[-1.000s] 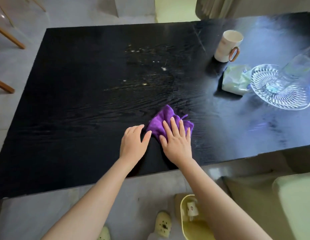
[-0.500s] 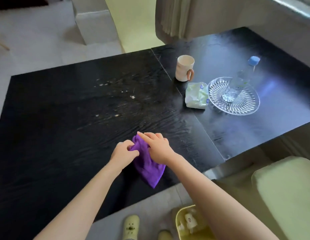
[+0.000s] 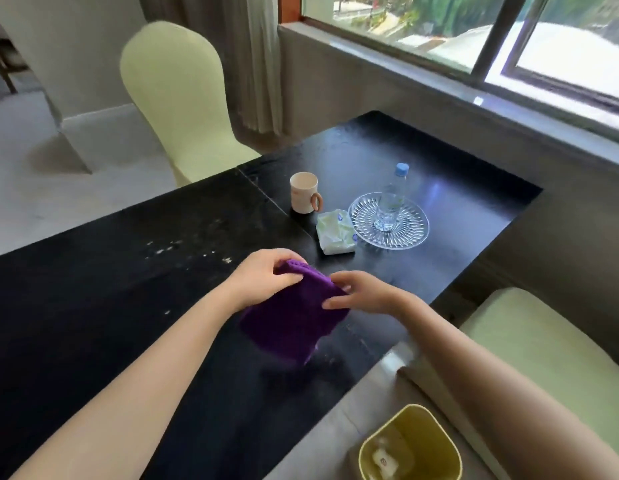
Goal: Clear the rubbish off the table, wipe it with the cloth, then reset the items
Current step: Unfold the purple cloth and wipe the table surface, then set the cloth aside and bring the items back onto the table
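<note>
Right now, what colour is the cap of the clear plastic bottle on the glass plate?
Light blue bottle cap, best seen in the head view.

cloth (image 3: 290,320): purple, hanging, pinched at top by left hand (image 3: 263,275) and right hand (image 3: 363,292) | crumbs (image 3: 169,249): pale, scattered on table (image 3: 93,306) beyond left hand

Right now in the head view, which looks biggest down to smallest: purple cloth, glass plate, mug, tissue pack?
1. purple cloth (nearest the camera, so unsure).
2. glass plate.
3. tissue pack and mug look about alike.
</note>
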`<state>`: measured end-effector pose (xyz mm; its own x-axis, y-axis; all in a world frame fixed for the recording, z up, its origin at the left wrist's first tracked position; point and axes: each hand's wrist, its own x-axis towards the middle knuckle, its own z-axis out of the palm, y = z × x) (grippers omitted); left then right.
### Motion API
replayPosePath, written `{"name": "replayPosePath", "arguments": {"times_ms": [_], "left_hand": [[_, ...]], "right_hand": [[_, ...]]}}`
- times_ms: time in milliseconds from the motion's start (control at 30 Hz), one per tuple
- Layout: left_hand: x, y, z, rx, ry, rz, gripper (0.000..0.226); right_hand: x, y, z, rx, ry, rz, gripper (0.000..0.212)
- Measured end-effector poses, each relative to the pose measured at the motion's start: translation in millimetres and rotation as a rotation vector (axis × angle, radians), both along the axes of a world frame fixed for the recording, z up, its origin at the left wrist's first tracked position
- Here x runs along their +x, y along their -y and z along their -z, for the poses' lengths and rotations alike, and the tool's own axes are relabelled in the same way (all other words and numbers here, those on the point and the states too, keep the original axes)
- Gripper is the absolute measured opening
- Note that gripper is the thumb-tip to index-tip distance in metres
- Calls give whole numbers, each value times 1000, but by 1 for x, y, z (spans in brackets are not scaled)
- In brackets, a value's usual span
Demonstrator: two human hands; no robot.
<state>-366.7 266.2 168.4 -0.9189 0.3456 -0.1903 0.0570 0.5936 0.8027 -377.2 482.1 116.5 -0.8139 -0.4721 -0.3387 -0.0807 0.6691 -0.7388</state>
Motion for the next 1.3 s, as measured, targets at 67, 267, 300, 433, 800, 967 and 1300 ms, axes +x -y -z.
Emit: {"name": "replayPosePath", "arguments": {"times_ms": [67,267,300,433,800,967,1300], "left_hand": [[-6,-9,-7,40,-21,-2,17],[-28,-60,-12,140,-15,42,7],[-33,-71,-11,145,-9,54,11],[-62,-112,1,85,-1,141,8],[-127,-213,61,-173,-85,138,6],[-96,-252,130,-267,-100,85,19],[-53,-285,207,-407,-99,238,23]], "right_hand": [[7,-20,-14,47,-48,75,9],[22,-85,-57,95,-87,327,14],[21,-95,-62,99,-78,357,13],[11,-137,-66,98,-44,452,11],[-78,-221,5,105,-70,682,20],[-90,-237,84,192,-131,694,24],[-74,-266,158,328,-198,428,36]]}}
